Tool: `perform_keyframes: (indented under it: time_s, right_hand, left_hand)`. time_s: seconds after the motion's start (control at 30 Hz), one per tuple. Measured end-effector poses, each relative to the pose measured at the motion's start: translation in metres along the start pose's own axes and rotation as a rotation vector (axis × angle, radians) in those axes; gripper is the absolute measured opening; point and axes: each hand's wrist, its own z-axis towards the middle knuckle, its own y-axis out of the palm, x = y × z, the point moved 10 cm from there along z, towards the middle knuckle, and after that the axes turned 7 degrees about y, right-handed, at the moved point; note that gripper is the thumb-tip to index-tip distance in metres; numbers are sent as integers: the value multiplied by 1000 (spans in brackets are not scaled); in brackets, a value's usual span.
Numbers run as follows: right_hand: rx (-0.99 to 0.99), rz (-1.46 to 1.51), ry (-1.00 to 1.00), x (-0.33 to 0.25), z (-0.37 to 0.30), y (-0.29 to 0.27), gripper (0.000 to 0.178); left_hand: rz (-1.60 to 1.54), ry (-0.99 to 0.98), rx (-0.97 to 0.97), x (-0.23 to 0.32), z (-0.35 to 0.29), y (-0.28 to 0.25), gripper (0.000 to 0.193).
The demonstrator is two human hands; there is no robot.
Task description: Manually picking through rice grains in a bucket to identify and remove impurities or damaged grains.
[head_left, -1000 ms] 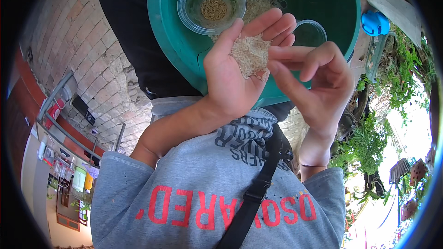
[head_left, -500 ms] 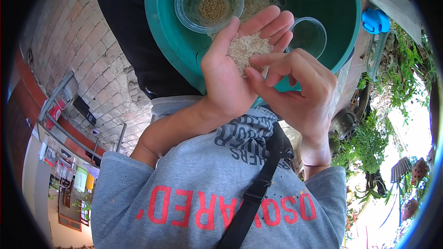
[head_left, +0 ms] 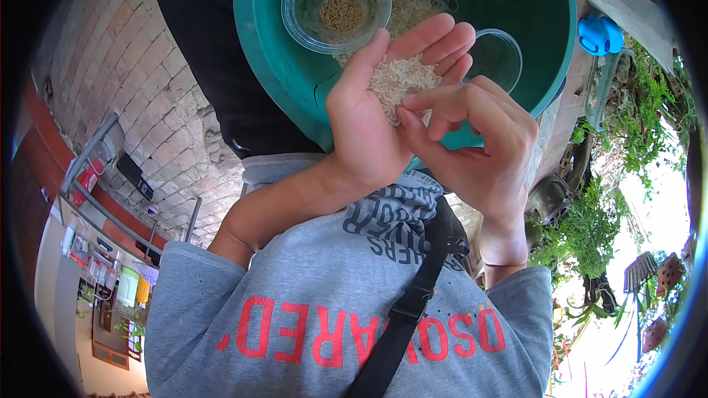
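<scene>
My left hand [head_left: 372, 121] is turned palm up and cupped, holding a small heap of white rice [head_left: 398, 82]. At the near edge of that heap, the thumb and index finger of my right hand [head_left: 483, 129] are pinched together; anything between the fingertips is too small to make out. Beyond my left thumb, a clear round plastic tub [head_left: 295, 18] holds brown unhusked grains [head_left: 341, 12]. More rice [head_left: 410, 9] lies behind my fingers in the green basin [head_left: 254, 44]. A second clear tub [head_left: 509, 63], partly hidden by my hands, sits at the basin's right.
The basin has a dark crack in its near-left wall. My dark-trousered leg [head_left: 206, 51] lies along its left side, over brick paving [head_left: 140, 81]. A blue plastic object [head_left: 599, 35] stands to the right, with green plants [head_left: 590, 236] nearer. A black strap [head_left: 413, 295] crosses my grey shirt.
My left hand has shifted slightly right and nearer with the rice. The right thumb and index finger have drawn closer together at the heap's edge.
</scene>
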Motion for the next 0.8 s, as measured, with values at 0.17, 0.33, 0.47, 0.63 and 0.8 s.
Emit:
perform_keyframes:
  time_s: [0.17, 0.33, 0.47, 0.63, 0.8]
  right_hand:
    - [22, 58, 18, -1, 0, -7, 27]
    - [67, 258, 86, 14, 1, -13, 27]
    - [78, 355, 178, 24, 2, -13, 31]
    - [76, 171, 126, 4, 24, -12, 35]
    - [109, 170, 98, 5, 27, -16, 34]
  left_hand:
    - [-27, -14, 1, 0, 0, 1, 56]
    - [-35, -36, -3, -3, -1, 2, 56]
    - [-69, -55, 20, -6, 0, 1, 58]
    - [-82, -106, 29, -13, -2, -11, 58]
    - [-37, -86, 153, -7, -5, -9, 58]
